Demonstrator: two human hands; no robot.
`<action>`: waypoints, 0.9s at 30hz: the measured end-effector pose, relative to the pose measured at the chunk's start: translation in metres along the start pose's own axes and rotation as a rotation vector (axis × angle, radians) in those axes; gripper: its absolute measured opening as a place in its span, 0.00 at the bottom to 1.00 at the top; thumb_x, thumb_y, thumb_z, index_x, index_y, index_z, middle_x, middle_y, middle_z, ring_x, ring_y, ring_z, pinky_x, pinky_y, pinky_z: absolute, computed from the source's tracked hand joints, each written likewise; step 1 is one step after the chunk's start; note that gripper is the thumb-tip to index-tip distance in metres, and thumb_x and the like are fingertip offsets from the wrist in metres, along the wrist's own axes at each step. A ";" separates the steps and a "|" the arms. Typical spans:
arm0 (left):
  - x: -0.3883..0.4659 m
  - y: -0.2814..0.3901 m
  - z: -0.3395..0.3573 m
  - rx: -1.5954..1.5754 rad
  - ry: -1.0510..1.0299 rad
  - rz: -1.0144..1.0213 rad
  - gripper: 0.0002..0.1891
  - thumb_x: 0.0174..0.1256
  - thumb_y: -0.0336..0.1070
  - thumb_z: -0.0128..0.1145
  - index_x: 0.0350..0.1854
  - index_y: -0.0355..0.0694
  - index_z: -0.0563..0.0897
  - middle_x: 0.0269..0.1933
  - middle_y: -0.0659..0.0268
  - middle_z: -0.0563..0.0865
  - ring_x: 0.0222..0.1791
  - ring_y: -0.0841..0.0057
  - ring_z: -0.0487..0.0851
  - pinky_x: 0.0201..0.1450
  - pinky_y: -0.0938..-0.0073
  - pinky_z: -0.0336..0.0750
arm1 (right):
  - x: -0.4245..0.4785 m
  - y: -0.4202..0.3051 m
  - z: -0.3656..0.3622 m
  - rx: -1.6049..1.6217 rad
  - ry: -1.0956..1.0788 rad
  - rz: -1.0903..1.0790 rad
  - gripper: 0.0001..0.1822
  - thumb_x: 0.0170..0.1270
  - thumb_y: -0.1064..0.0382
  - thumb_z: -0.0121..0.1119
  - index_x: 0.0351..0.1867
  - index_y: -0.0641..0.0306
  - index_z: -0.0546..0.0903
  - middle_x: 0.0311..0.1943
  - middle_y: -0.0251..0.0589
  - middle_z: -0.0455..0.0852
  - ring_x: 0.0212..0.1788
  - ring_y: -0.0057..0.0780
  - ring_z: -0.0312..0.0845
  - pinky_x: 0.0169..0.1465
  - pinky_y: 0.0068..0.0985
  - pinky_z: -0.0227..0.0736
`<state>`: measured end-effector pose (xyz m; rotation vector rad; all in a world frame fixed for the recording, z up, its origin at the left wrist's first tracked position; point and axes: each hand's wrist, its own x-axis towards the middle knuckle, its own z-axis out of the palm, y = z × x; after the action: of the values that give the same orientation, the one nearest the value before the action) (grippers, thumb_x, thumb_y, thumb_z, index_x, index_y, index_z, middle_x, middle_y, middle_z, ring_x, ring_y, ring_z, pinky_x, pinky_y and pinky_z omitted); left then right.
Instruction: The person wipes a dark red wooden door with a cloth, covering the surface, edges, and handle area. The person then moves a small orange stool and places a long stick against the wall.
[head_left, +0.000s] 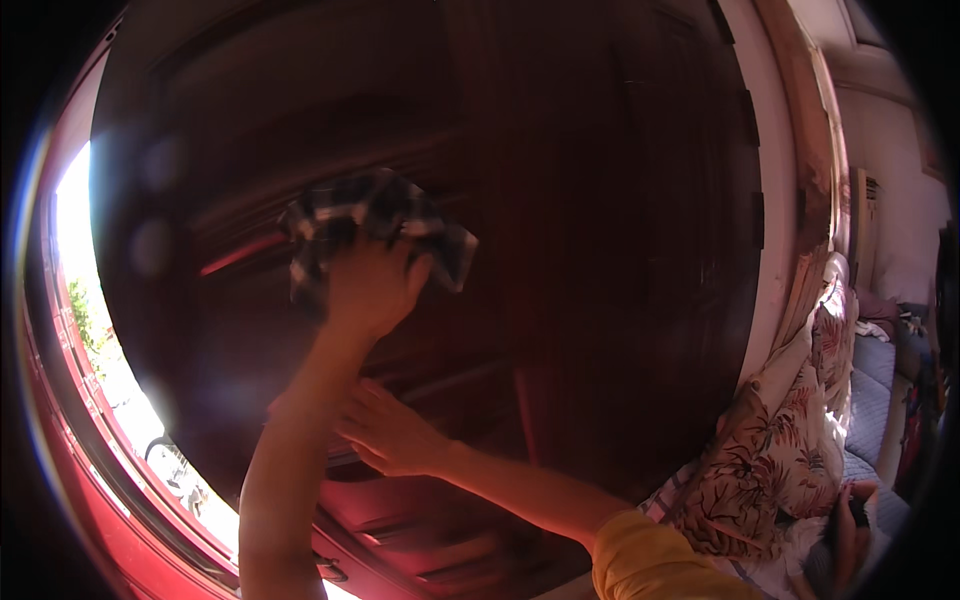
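A dark red panelled door (615, 247) fills most of the view before me. My left hand (379, 289) presses a dark checked cloth (367, 199) against the door's raised moulding. The cloth is bunched under the fingers, its edges blurred and fanning out above and to the right. Lower down, my right hand (394, 435) rests at the door's surface beside my left forearm, with the fingers apart and no object visible in it. The fingertips lie close to the forearm, and contact there is unclear. A yellow sleeve (652, 559) covers part of my right arm.
Daylight comes through the doorway at left, past a red door frame (112, 491); greenery (82, 315) and a wheeled vehicle (176, 472) stand outside. At right are a wooden post (814, 150), a floral cover (757, 457), blue-grey quilted padding (870, 382) and part of a person (851, 525).
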<state>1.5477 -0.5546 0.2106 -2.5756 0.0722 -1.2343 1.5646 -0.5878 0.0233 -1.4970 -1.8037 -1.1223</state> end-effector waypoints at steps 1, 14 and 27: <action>0.005 0.009 0.008 0.037 0.085 0.147 0.26 0.70 0.54 0.51 0.65 0.46 0.76 0.67 0.53 0.75 0.64 0.53 0.75 0.69 0.45 0.62 | -0.008 -0.003 -0.011 0.009 0.001 0.016 0.26 0.57 0.62 0.66 0.59 0.58 0.76 0.71 0.49 0.64 0.74 0.51 0.56 0.72 0.51 0.54; 0.161 0.086 0.006 -0.020 0.591 0.225 0.31 0.69 0.57 0.51 0.73 0.54 0.67 0.79 0.60 0.56 0.78 0.54 0.55 0.69 0.34 0.57 | -0.130 0.092 -0.189 -0.300 0.314 0.220 0.22 0.52 0.72 0.61 0.51 0.60 0.80 0.61 0.44 0.77 0.65 0.51 0.68 0.65 0.49 0.63; 0.234 0.186 0.023 0.280 0.720 0.202 0.29 0.72 0.57 0.45 0.74 0.55 0.66 0.78 0.59 0.61 0.78 0.57 0.57 0.67 0.30 0.58 | -0.199 0.146 -0.213 -0.597 0.145 0.281 0.32 0.63 0.58 0.62 0.70 0.52 0.71 0.70 0.43 0.70 0.70 0.47 0.63 0.66 0.47 0.62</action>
<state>1.7278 -0.7659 0.3224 -1.7396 0.2735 -1.8616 1.7315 -0.8674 0.0061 -1.8624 -1.1582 -1.6560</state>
